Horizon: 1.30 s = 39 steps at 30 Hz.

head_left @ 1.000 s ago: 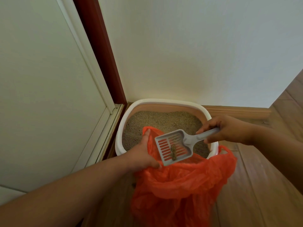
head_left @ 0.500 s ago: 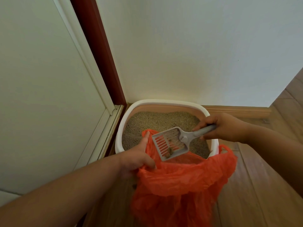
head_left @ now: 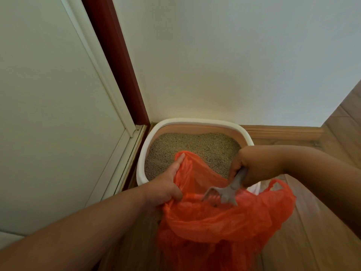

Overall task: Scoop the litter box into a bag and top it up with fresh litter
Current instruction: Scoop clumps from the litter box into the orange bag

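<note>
A white-rimmed, rounded plastic litter box (head_left: 148, 133) with peach inner walls is seen on a wooden floor (head_left: 304, 241), pushed into the corner where a pale door panel (head_left: 48, 114) with a dark red frame (head_left: 115, 55) meets a white wall (head_left: 234, 55). The box is filled with grey-beige granular litter (head_left: 195, 147), spread fairly evenly.

On the left, a bare forearm is stretched in from the lower edge, and the left hand (head_left: 166, 184) is seen gripping the near-left edge of a thin orange plastic bag (head_left: 224, 222), thumb and fingers curled around a fold of the film so that the mouth is held open. The bag is held just in front of the box, its raised edge overlapping the near rim and part of the litter.

In the middle, a grey plastic litter scoop (head_left: 224, 192) is tipped head-down into the bag's mouth, its head partly hidden by orange film; whether anything lies on it cannot be told.

On the right, the right hand (head_left: 246, 163) is closed around the scoop's handle, above the box's near-right corner. A wooden skirting board (head_left: 283, 133) is seen along the wall behind it.
</note>
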### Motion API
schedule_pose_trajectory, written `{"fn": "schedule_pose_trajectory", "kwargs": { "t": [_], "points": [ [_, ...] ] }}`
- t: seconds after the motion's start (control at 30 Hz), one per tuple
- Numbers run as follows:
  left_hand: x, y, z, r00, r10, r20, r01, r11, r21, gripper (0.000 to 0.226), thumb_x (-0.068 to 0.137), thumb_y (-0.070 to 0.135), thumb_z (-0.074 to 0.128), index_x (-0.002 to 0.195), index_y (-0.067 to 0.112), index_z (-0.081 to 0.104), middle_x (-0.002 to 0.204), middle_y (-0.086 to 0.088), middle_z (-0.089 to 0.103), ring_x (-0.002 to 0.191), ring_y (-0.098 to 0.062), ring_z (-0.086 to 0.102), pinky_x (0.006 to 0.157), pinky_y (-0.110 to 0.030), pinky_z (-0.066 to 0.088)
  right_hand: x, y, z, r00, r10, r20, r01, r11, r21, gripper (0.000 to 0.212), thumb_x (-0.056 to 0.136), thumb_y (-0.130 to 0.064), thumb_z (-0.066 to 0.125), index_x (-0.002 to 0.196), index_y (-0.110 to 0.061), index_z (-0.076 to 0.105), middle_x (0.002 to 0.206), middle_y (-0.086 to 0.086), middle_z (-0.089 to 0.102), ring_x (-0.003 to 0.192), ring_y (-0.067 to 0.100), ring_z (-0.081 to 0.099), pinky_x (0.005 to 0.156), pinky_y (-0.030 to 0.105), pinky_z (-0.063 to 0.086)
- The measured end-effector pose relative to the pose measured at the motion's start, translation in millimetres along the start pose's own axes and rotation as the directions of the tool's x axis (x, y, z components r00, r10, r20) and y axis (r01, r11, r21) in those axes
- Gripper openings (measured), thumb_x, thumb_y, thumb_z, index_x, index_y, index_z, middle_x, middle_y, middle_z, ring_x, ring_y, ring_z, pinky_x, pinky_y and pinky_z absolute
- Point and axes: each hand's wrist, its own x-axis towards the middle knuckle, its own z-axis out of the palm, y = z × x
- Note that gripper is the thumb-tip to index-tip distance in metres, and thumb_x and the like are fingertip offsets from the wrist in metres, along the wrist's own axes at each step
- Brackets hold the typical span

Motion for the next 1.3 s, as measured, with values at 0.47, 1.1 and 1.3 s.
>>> {"fn": "schedule_pose_trajectory", "kwargs": {
  "t": [0.47,1.1,1.3],
  "points": [
    [3.3,-5.0,-5.2,0.999,-0.022,-0.045,0.024,0.999,0.035,0.124,0.073,-0.02,0.061,0.157,0.057,0.013,0.15,-0.003,0.04,0.121,-0.032,0.061,0.08,-0.045,0.062,-6.3,-26.8,-26.7,0.995,0.029,-0.099,-0.05,0.974,-0.219,0.033,0.085,-0.016,0.069,0.111,-0.036,0.075,0.093,-0.021,0.068,0.069,-0.013,0.052,0.059,0.002,0.038],
    [19.5,-13.5,-8.3,0.939,-0.048,-0.342,0.082,0.993,0.085,0.111,0.071,-0.013,0.063,0.159,0.041,0.024,0.152,-0.003,0.041,0.128,-0.028,0.053,0.096,-0.048,0.058,-24.1,27.2,-33.8,0.933,0.259,-0.25,-0.061,0.797,0.601,0.025,0.075,-0.005,0.083,0.093,-0.022,0.08,0.094,0.001,0.075,0.078,0.018,0.06,0.067,0.032,0.048],
    [16.6,-20.4,-5.9,0.927,-0.064,-0.37,0.144,0.971,0.192,0.087,0.072,0.001,0.07,0.149,0.033,0.043,0.131,0.001,0.057,0.112,-0.022,0.063,0.093,-0.044,0.06,-3.8,65.0,6.1,0.825,0.509,-0.247,-0.121,0.585,0.802,0.026,0.075,0.005,0.079,0.092,-0.016,0.079,0.098,0.021,0.071,0.082,0.023,0.053,0.066,0.031,0.044]
  ]
}}
